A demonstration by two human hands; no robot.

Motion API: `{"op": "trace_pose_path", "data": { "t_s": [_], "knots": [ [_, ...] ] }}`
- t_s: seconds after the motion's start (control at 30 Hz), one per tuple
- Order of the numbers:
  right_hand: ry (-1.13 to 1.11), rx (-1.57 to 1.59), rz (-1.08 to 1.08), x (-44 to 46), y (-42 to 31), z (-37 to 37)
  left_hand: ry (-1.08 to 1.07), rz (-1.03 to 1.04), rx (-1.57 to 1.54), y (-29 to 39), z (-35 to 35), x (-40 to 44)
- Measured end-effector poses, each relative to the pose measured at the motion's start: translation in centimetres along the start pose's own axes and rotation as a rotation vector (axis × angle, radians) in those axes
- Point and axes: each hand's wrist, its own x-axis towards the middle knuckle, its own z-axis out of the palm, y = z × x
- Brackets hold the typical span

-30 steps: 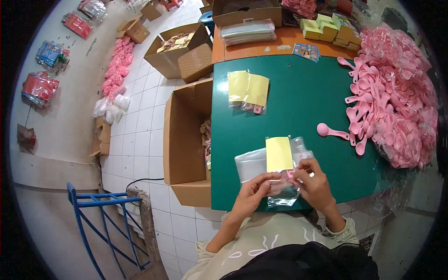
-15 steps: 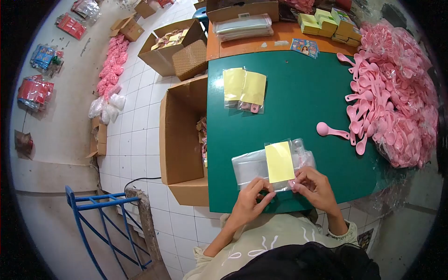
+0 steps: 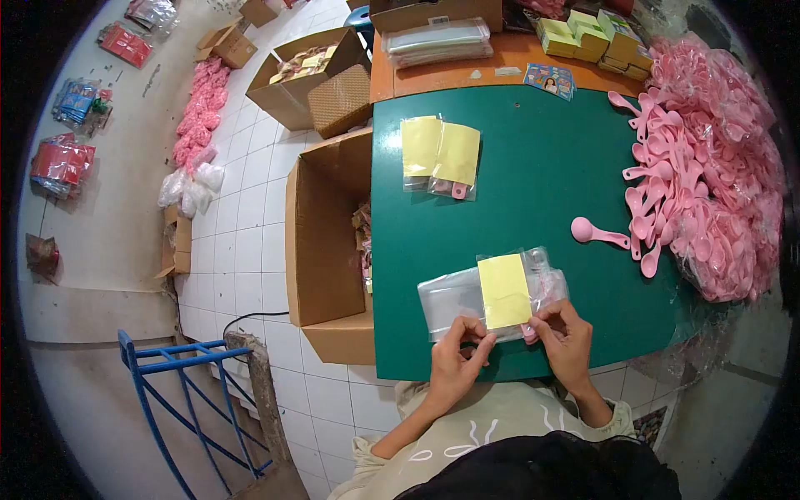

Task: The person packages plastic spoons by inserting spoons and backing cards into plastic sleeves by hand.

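Two bare hands meet a clear packet with a yellow card (image 3: pixel 505 292) at the lower centre of the frame, over the green bench (image 3: pixel 525 208). The left hand (image 3: pixel 454 362) has a narrow grip, thumb and finger pinching the packet's lower left corner; the right hand (image 3: pixel 569 342) pinches its lower right corner, near a pink end (image 3: pixel 529 333). Clear bags (image 3: pixel 450 298) lie beneath the packet. Two overlapping carded packets (image 3: pixel 455 154) rest at the upper centre. One pink spoon (image 3: pixel 597 232) lies right of centre, just beside a large heap of pink spoons (image 3: pixel 721 183) at the right.
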Motion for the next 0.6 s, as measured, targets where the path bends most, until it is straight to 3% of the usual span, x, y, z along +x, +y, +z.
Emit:
{"op": "trace_pose_path", "data": {
  "t_s": [0.17,0.27,0.37,0.47,0.57,0.6],
  "knots": [
    [0.021,-0.281,-0.17,-0.1,-1.2,0.1,-0.006,0.018,0.062,0.7,0.1,-0.1],
    [0.055,-0.268,-0.172,-0.3,-0.6,0.2,0.008,0.176,0.148,0.4,0.1,0.2],
    [0.055,-0.31,-0.193,-0.3,-0.7,0.2,-0.038,0.103,0.11,0.0,0.0,0.0],
    [-0.039,-0.347,-0.132,0.0,-1.0,-0.4,-0.03,0.178,0.122,0.6,0.0,0.0],
    [-0.087,0.01,0.061,0.1,-1.1,-0.8,-0.049,0.254,0.282,3.5,-0.3,0.0],
    [-0.112,-0.012,0.02,0.4,-1.5,-1.1,-0.066,0.314,0.323,4.6,-0.4,0.2]
  ]
}}
